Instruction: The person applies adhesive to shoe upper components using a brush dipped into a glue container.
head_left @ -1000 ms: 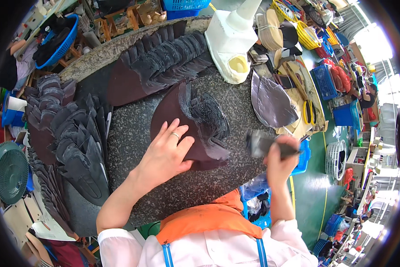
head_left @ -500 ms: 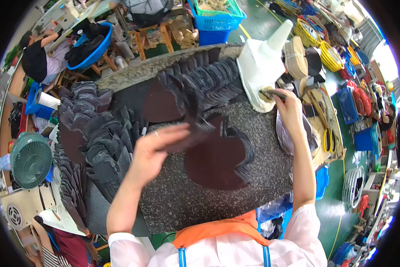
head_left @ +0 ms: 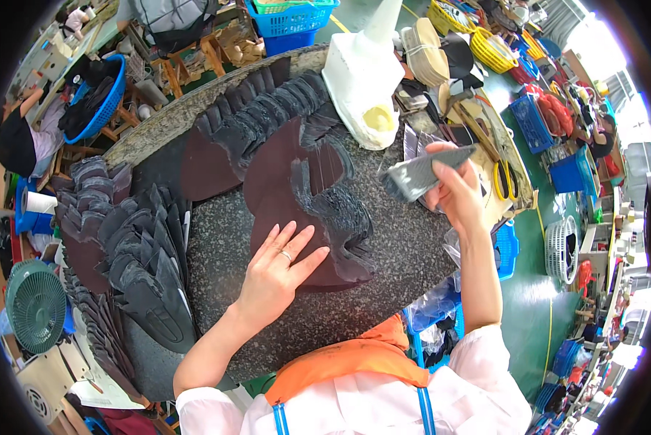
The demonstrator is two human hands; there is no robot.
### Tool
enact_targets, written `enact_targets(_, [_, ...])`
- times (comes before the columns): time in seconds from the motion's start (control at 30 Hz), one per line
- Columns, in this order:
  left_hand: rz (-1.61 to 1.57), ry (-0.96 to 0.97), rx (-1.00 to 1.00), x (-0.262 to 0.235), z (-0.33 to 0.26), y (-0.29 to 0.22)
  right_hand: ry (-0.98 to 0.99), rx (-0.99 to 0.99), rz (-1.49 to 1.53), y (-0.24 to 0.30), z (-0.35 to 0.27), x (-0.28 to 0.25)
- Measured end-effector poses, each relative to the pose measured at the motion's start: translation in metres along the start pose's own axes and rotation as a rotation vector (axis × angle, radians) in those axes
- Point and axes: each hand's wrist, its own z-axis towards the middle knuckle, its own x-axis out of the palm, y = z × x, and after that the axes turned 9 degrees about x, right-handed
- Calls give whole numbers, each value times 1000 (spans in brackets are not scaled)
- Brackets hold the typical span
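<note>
My left hand (head_left: pixel 276 270) lies flat, fingers spread, on a dark maroon leather piece (head_left: pixel 296 188) in the middle of the speckled stone table (head_left: pixel 391 268). Grey-black cut pieces (head_left: pixel 340 214) overlap in a row across that leather. My right hand (head_left: pixel 452 190) is raised above the table's right edge and grips a grey brush (head_left: pixel 421 172) with its bristles pointing left. A white glue container (head_left: pixel 362 72) with a yellowish opening stands at the table's far side, just beyond the brush.
Fanned stacks of dark cut pieces (head_left: pixel 141 261) cover the table's left and far side (head_left: pixel 267 116). Blue baskets (head_left: pixel 293 18), yellow baskets (head_left: pixel 496 47) and crates (head_left: pixel 532 123) crowd the floor around. A green fan (head_left: pixel 35 304) sits at lower left. Another person (head_left: pixel 25 138) sits at far left.
My right hand has come back from the white container, holding the brush above the table's right side. My left hand has lowered flat onto the maroon leather.
</note>
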Motion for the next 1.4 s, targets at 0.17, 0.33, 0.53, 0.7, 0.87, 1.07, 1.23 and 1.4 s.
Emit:
enact_targets(0.17, [8, 9, -5, 0, -2, 2, 175, -21, -649, 8, -39, 36])
enact_targets(0.33, [-26, -30, -25, -21, -8, -1, -105, -74, -664, 11, -30, 42])
enact_targets(0.53, [119, -277, -122, -76, -17, 50, -246, -137, -611, 5, -8, 41])
enact_targets(0.7, [95, -468, -370, -106, -48, 147, -295, -203, -512, -5, -9, 44])
enact_targets(0.87, [12, -328, -346, -91, -56, 179, -362, -180, -504, -5, -14, 33])
enact_targets(1.07, [129, -33, -380, -77, -46, 186, -381, -169, -517, -4, -17, 29])
enact_targets(1.23, [313, 528, -617, -89, -35, 194, -409, -150, -545, 1, -19, 28])
enact_targets(1.4, [187, 538, -100, -72, 40, 92, -527, -313, -589, 7, 36, 25])
